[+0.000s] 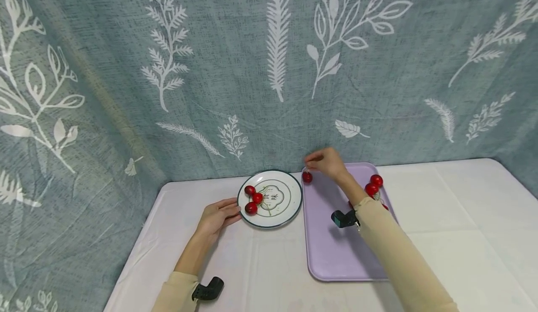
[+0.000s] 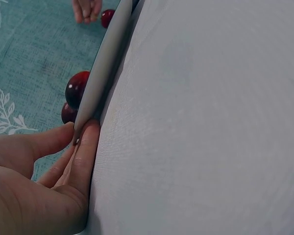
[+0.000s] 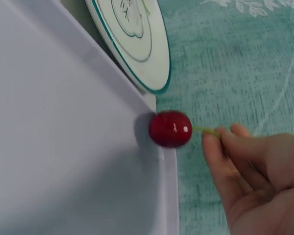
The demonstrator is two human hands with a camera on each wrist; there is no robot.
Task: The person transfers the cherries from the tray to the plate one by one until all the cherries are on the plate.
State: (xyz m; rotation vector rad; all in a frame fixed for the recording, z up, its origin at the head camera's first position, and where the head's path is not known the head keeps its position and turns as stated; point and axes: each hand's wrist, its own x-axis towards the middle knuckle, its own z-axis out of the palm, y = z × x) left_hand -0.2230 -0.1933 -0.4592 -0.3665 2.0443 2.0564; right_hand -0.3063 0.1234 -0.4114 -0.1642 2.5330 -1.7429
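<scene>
While the left hand (image 1: pixel 215 217) pinches the left edge of a white plate (image 1: pixel 290 204), the right hand (image 1: pixel 328 161) grips a red cherry (image 1: pixel 307 177) by its stem (image 3: pixel 204 129). It hangs beneath that hand over the purple tray's (image 1: pixel 332 260) far-left corner, with the plate just to its left.

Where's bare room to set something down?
Bare: the near left of the purple tray, beside the right sleeve; the plate, right of its three cherries; white cloth between left sleeve and tray. Crowded: the tray's right side, with more cherries, and far left corner, by the right hand and its cherry.
</scene>
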